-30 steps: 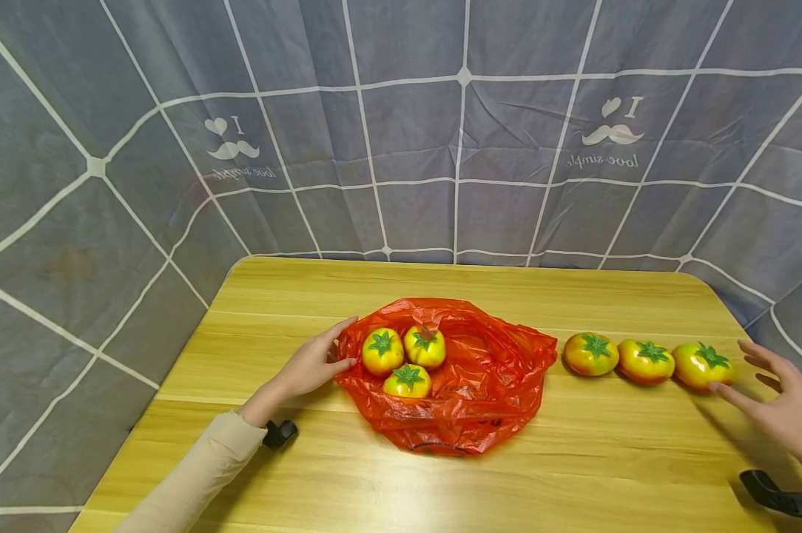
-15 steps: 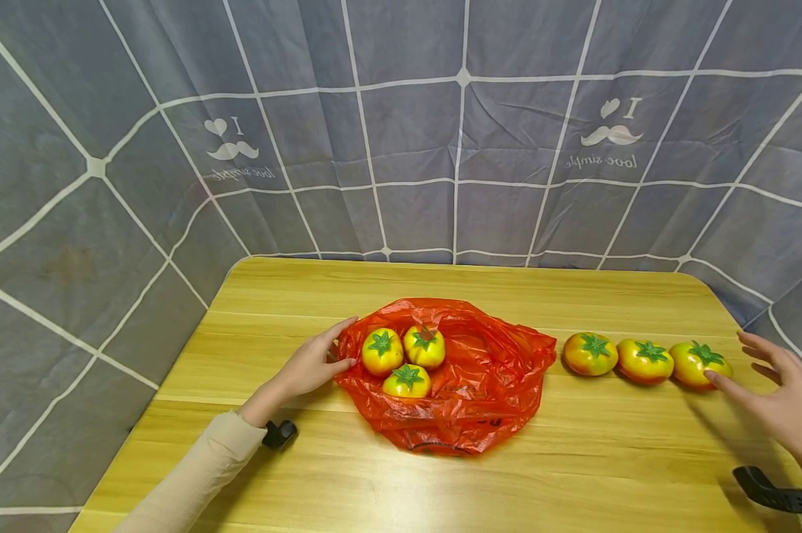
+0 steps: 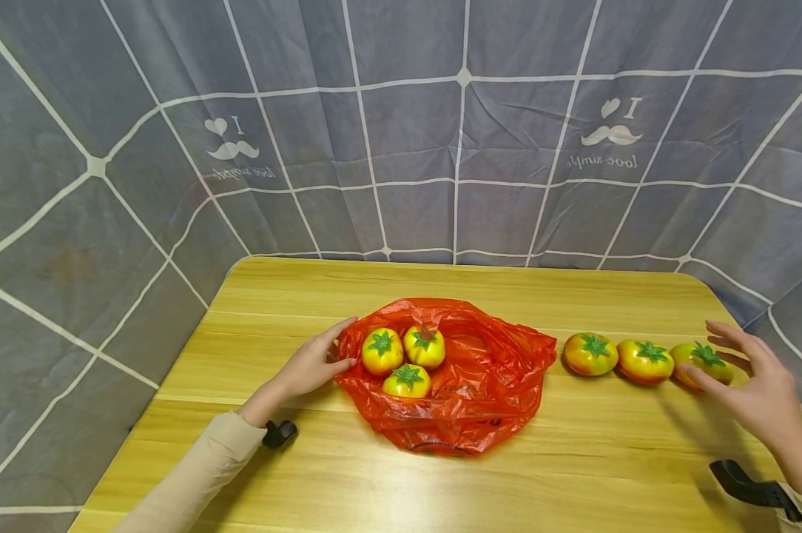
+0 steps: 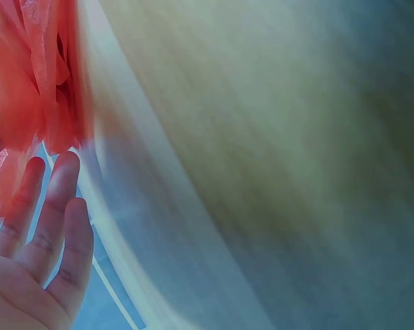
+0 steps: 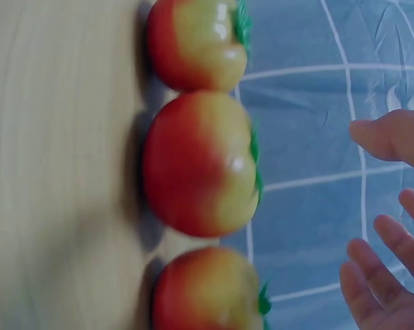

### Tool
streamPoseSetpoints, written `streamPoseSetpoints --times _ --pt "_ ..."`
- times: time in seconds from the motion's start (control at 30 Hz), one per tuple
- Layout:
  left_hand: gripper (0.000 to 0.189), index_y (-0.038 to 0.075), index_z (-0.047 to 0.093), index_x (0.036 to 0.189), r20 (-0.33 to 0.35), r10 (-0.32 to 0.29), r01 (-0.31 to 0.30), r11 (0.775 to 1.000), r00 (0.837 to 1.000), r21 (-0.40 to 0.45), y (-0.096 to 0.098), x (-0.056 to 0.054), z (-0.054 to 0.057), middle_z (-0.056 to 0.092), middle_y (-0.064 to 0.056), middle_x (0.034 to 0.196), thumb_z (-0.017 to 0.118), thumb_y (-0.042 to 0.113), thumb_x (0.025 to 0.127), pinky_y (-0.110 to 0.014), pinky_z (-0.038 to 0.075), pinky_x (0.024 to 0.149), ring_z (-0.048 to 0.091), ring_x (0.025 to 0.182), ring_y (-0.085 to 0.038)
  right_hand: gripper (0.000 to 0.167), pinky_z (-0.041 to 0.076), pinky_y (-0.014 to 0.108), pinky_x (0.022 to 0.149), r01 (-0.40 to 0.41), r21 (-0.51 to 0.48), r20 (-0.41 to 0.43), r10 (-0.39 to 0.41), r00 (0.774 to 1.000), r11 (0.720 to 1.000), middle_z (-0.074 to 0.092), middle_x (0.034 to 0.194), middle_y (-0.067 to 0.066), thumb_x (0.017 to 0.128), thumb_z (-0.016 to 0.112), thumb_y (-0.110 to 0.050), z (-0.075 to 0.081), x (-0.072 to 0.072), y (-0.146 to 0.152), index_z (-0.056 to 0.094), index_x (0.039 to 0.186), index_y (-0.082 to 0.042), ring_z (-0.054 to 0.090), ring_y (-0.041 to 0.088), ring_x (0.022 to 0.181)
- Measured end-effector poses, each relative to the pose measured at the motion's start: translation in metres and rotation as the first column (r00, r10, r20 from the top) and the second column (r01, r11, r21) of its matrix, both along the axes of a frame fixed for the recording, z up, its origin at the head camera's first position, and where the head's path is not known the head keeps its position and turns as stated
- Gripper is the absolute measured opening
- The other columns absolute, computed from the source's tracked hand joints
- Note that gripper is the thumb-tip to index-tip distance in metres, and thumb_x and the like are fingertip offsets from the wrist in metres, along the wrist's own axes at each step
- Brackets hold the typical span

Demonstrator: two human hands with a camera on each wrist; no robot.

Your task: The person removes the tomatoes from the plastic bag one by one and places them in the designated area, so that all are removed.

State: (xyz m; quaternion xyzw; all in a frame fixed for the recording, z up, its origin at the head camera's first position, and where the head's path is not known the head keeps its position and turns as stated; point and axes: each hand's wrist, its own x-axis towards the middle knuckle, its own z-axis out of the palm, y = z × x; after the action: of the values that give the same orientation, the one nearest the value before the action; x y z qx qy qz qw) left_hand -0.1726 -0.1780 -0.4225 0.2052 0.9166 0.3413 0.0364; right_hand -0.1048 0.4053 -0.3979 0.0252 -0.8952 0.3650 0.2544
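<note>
A red plastic bag (image 3: 487, 363) lies spread out with its mouth facing up. Inside its left part sit three yellow-red tomatoes with green leafy tops, one of them a front tomato (image 3: 406, 382). My left hand (image 3: 311, 368) rests at the bag's left rim, fingers extended and thumb at the plastic. To the right of the bag, three more tomatoes stand in a row: a left tomato (image 3: 590, 355), a middle tomato (image 3: 646, 364) and a right tomato (image 3: 706, 355). Over the right tomato, my right hand (image 3: 760, 392) hovers with spread fingers, its thumb overlapping the fruit in the head view.
A light wooden table (image 3: 414, 488) carries everything. Behind and beside it hangs a grey curtain (image 3: 408, 133) with white grid lines. Black wrist straps, including a right strap (image 3: 750, 485), sit below both hands.
My right hand has moved left, from beside the right tomato to over it. My left hand, the bag and the tomatoes look unmoved.
</note>
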Motion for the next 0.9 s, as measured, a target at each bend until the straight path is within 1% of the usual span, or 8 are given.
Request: streamPoseSetpoints --times 0.07,0.2,0.3,0.4,0.53,0.63,0.77,0.9 --pt "0.068 0.01 0.035 0.148 -0.002 0.001 -0.001 1.0 1.0 -0.001 0.0 0.0 0.0 0.06 -0.015 0.128 0.068 0.017 0.089 -0.035 0.052 0.079 0.06 0.083 -0.012 0.075 0.03 -0.007 0.081 -0.018 -0.01 -0.007 0.018 1.0 1.0 0.042 0.116 -0.035 0.072 0.078 0.004 0.003 -0.002 -0.005 0.05 0.14 -0.01 0.041 -0.023 0.103" --pt "0.068 0.01 0.035 0.148 -0.007 0.005 -0.005 1.0 1.0 -0.01 0.0 0.001 0.001 0.058 -0.016 0.131 0.068 0.018 0.089 -0.036 0.051 0.081 0.06 0.085 -0.013 0.076 0.033 -0.005 0.082 -0.055 -0.041 -0.033 0.053 0.998 0.998 0.047 0.121 -0.029 0.07 0.078 0.009 0.006 -0.007 -0.015 0.053 0.138 -0.016 0.045 -0.02 0.104" --pt "0.068 0.011 0.035 0.148 -0.004 0.008 -0.008 1.0 1.0 -0.009 0.001 0.001 0.001 0.058 -0.016 0.131 0.068 0.018 0.089 -0.036 0.051 0.082 0.06 0.085 -0.014 0.076 0.034 -0.004 0.084 -0.089 -0.068 -0.064 0.085 0.994 0.994 0.05 0.121 -0.026 0.068 0.076 0.014 0.006 -0.012 -0.023 0.055 0.135 -0.014 0.048 -0.017 0.105" --pt "0.069 0.011 0.034 0.149 0.004 0.01 -0.01 1.0 1.0 -0.005 0.001 0.001 0.001 0.058 -0.016 0.131 0.068 0.017 0.089 -0.036 0.052 0.081 0.061 0.085 -0.014 0.076 0.037 -0.002 0.084 -0.122 -0.091 -0.099 0.113 0.989 0.988 0.052 0.118 -0.026 0.063 0.076 0.02 0.006 -0.017 -0.031 0.058 0.132 -0.008 0.051 -0.013 0.104" --pt "0.07 0.012 0.034 0.149 0.008 0.015 -0.015 1.0 1.0 -0.008 0.001 0.001 0.001 0.058 -0.015 0.131 0.068 0.017 0.089 -0.035 0.052 0.082 0.061 0.086 -0.014 0.076 0.039 -0.001 0.084 -0.152 -0.086 -0.117 0.141 0.983 0.985 0.053 0.118 -0.023 0.06 0.077 0.02 0.006 -0.023 -0.044 0.058 0.129 -0.004 0.053 -0.012 0.103" --pt "0.069 0.011 0.035 0.149 0.007 0.014 -0.013 1.0 1.0 -0.01 0.001 0.0 0.0 0.059 -0.015 0.129 0.068 0.017 0.089 -0.034 0.052 0.08 0.061 0.084 -0.014 0.074 0.038 -0.001 0.085 -0.168 -0.085 -0.125 0.157 0.98 0.982 0.054 0.118 -0.023 0.061 0.077 0.02 0.005 -0.026 -0.052 0.058 0.129 -0.002 0.053 -0.011 0.102" --pt "0.069 0.01 0.035 0.148 0.008 0.009 -0.009 1.0 1.0 -0.007 0.001 -0.001 -0.001 0.061 -0.015 0.125 0.068 0.017 0.088 -0.032 0.052 0.077 0.06 0.081 -0.013 0.069 0.04 0.001 0.086 -0.201 -0.104 -0.151 0.184 0.971 0.974 0.055 0.117 -0.022 0.06 0.076 0.023 0.004 -0.028 -0.064 0.057 0.125 0.006 0.055 -0.009 0.103" --pt "0.068 0.01 0.035 0.148 0.012 0.004 -0.004 1.0 1.0 0.002 0.001 0.0 -0.001 0.06 -0.015 0.127 0.068 0.017 0.089 -0.033 0.051 0.078 0.06 0.082 -0.012 0.065 0.042 0.002 0.086 -0.237 -0.121 -0.178 0.214 0.96 0.964 0.056 0.118 -0.02 0.061 0.074 0.024 0.003 -0.031 -0.076 0.057 0.122 0.011 0.056 -0.007 0.103"
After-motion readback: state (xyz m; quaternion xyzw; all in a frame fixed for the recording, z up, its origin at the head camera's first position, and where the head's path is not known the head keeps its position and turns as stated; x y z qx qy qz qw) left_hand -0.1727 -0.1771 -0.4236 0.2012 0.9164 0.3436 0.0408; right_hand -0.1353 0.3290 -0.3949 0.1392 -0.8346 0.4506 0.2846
